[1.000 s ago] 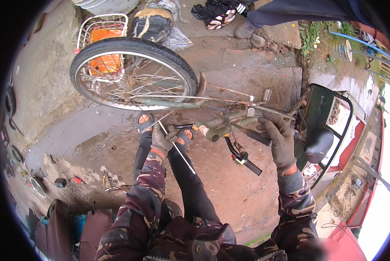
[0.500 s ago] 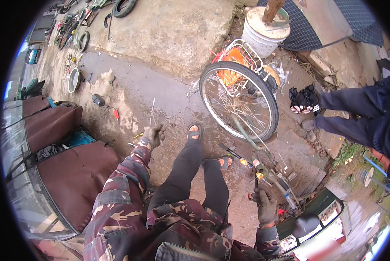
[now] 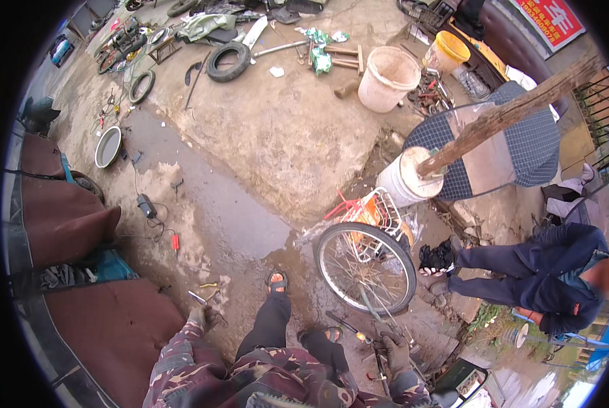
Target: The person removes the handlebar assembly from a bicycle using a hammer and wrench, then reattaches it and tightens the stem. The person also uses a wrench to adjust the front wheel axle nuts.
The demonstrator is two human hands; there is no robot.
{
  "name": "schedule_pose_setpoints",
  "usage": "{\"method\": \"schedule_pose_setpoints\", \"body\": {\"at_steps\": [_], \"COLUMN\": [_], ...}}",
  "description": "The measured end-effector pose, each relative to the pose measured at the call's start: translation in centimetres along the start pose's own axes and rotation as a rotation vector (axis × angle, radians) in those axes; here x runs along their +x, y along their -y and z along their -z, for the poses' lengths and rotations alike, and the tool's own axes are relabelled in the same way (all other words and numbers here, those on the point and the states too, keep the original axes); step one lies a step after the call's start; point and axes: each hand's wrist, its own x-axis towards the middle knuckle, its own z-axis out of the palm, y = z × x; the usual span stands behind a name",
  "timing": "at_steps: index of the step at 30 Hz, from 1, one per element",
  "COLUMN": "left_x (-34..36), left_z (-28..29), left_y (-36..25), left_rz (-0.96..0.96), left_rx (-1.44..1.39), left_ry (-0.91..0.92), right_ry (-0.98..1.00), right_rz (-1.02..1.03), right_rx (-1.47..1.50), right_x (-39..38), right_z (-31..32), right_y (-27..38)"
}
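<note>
My left hand [image 3: 206,317], in a dark work glove, is low over the wet ground at the left. Its fingers are curled; what they hold, if anything, is too small to make out. Just beyond it lie yellow-handled pliers [image 3: 209,286] and a short silver tool [image 3: 197,297]. My gloved right hand [image 3: 392,345] is closed at the bicycle's handlebar and hides part of it. The bicycle wheel [image 3: 323,262], with its black tyre, stands beyond that hand. Behind it is a white wire basket [image 3: 388,207] with orange inside. A black grip [image 3: 340,321] points toward my feet.
A person in dark clothes [image 3: 501,262] stands at the right. Beyond the wheel are a white bucket [image 3: 394,185] with a wooden post [image 3: 515,112], and a pale bucket [image 3: 380,88]. A brown-covered vehicle [image 3: 107,333] is at the left. A basin [image 3: 100,153] and tyres [image 3: 212,71] lie farther off.
The view has tilted up, showing more of the yard. My left hand has turned and its fingers have curled; the thin rod beside it no longer shows. My right hand has moved farther up the bicycle.
</note>
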Motion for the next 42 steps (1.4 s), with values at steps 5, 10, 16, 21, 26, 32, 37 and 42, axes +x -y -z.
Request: {"method": "schedule_pose_setpoints", "body": {"at_steps": [5, 10, 16, 21, 26, 32, 37, 42], "left_x": [-4.6, -6.9, -9.7, -15.3, -19.2, -20.4, -18.5, -22.0], "left_z": [5.0, -0.4, -19.4, -30.4, -33.3, -48.5, -60.5, -65.7], "left_y": [-2.9, -10.2, -30.1, -46.9, -52.5, -61.3, -74.1, -89.7], "left_rz": [-0.001, -0.013, -0.313, -0.361, -0.057, -0.018, -0.07, -0.094], "left_rx": [0.122, 0.1, 0.205, 0.317, 0.365, 0.422, 0.509, 0.852], "left_ry": [-0.077, 0.269, 0.256, 0.204, -0.017, 0.109, 0.178, 0.094], "right_ry": [-0.147, -0.2, -0.205, -0.124, -0.043, -0.055, -0.061, -0.394], "right_rz": [0.057, 0.071, 0.107, 0.033, 0.123, 0.191, 0.389, 0.068], "right_rx": [0.03, 0.037, 0.125, 0.232, 0.201, 0.427, 0.474, 0.724], "right_x": [1.8, 5.6, 17.4, 29.4, 32.3, 37.6, 46.8, 53.1], "right_z": [-5.8, -8.8, -16.1, -27.9, -33.5, -36.1, -40.5, -39.7], "right_y": [7.4, 14.3, 26.5, 43.7, 61.4, 83.3, 96.3, 105.1]}}
